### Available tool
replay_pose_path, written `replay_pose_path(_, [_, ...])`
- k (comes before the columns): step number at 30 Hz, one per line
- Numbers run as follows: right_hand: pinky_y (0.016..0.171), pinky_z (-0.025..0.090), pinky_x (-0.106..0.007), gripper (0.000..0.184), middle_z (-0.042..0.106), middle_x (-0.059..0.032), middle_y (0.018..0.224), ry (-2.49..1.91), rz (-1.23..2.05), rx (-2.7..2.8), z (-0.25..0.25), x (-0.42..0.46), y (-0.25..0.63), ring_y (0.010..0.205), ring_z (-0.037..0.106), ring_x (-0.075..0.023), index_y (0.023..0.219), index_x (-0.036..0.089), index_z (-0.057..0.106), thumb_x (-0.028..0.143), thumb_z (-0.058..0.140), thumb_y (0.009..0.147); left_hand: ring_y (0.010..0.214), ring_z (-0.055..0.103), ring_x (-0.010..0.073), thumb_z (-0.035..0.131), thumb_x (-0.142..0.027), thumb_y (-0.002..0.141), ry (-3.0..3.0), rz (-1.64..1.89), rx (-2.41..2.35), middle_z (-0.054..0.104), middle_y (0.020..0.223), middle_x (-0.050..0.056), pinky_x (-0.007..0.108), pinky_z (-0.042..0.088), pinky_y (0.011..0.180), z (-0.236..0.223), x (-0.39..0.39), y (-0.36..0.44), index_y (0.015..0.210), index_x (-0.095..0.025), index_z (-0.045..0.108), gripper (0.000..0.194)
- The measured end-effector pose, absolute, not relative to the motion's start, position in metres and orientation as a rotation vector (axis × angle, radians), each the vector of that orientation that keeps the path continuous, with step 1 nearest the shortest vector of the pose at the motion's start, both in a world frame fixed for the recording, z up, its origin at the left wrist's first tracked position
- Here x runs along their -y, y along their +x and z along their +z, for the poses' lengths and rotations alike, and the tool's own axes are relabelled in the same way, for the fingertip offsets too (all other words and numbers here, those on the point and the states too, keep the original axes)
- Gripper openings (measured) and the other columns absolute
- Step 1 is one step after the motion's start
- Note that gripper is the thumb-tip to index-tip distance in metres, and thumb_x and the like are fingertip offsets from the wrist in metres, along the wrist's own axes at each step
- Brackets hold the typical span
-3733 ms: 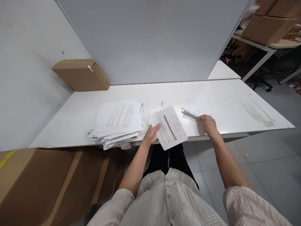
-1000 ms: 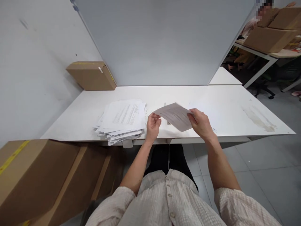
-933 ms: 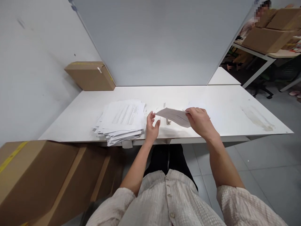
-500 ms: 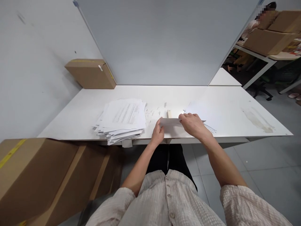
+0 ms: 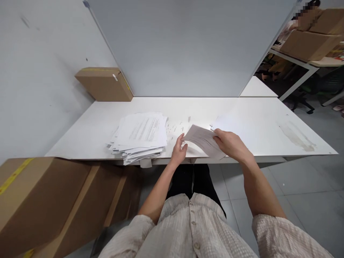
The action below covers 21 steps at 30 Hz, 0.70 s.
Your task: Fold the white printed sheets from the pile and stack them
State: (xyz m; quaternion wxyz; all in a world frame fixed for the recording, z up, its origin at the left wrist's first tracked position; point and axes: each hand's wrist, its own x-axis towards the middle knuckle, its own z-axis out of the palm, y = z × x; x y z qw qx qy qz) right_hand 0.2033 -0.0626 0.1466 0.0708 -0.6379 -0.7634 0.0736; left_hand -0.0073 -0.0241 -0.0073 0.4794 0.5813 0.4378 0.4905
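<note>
A printed sheet of paper (image 5: 202,139) is held up above the front of the white table, tilted and slightly bowed. My right hand (image 5: 231,143) pinches its right edge between thumb and fingers. At the sheet's left corner is my left hand (image 5: 178,150), with thumb and fingers apart; the corner lies close to its fingertips, and whether they touch is hard to see. Behind my right hand, more white paper (image 5: 225,122) lies flat on the table, partly hidden. To the left sits a thick, uneven stack of printed papers (image 5: 145,130).
The white table (image 5: 86,138) backs onto a tall pale panel (image 5: 182,46). A cardboard box (image 5: 104,84) stands at its back left corner. Larger cardboard boxes (image 5: 40,200) are on the floor at left. At far right, a person is near boxes (image 5: 309,44) on another table.
The sheet has turned from nearly edge-on to showing its printed face, its right end lowered toward me. My right hand has shifted slightly right, and my left fingers have loosened from the sheet.
</note>
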Motion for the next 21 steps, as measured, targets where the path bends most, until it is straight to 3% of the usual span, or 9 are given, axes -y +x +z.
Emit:
replay_pose_path(4, [0.055,0.041,-0.027,0.019,0.065,-0.0038,0.077,-1.800,0.868,1.769,0.118,0.082,0.230,0.067,0.059,-0.0188,0.084,0.021,0.053,0.039,0.047,0.085,0.094,0.062,0.0152,0.053,-0.025,0.084,1.304,1.222,-1.028,0.065,0.099,0.008,0.034,0.047,0.090,-0.010,0.019,-0.013,0.130,-0.017,0.042,0.048])
replay_pose_path(8, [0.063,0.050,-0.031,0.024,0.070,-0.0055,0.085,-1.730,1.386,1.239,0.056,0.101,0.240,0.076,0.065,-0.0225,0.088,0.019,0.058,0.039,0.059,0.076,0.088,0.062,0.0132,0.044,-0.021,0.087,1.410,1.203,-1.149,0.066,0.094,0.006,0.032,0.049,0.087,-0.010,0.013,-0.013,0.120,-0.017,0.052,0.034])
replay_pose_path(13, [0.073,0.054,-0.034,0.027,0.072,-0.0065,0.095,-1.586,1.478,0.881,0.012,0.114,0.237,0.083,0.068,-0.0243,0.094,0.021,0.061,0.037,0.064,0.072,0.094,0.060,0.0150,0.037,-0.012,0.087,1.806,1.101,-1.287,0.065,0.101,0.005,0.032,0.048,0.089,-0.008,0.003,-0.007,0.119,-0.020,0.056,0.038])
replay_pose_path(21, [0.080,0.055,-0.038,0.034,0.071,-0.0077,0.105,-1.628,1.437,0.822,0.009,0.106,0.236,0.091,0.068,-0.0263,0.104,0.021,0.062,0.038,0.063,0.075,0.094,0.052,0.0185,0.033,-0.004,0.086,2.249,0.885,-1.296,0.062,0.102,0.005,0.033,0.044,0.086,-0.004,-0.001,0.001,0.131,-0.023,0.048,0.051])
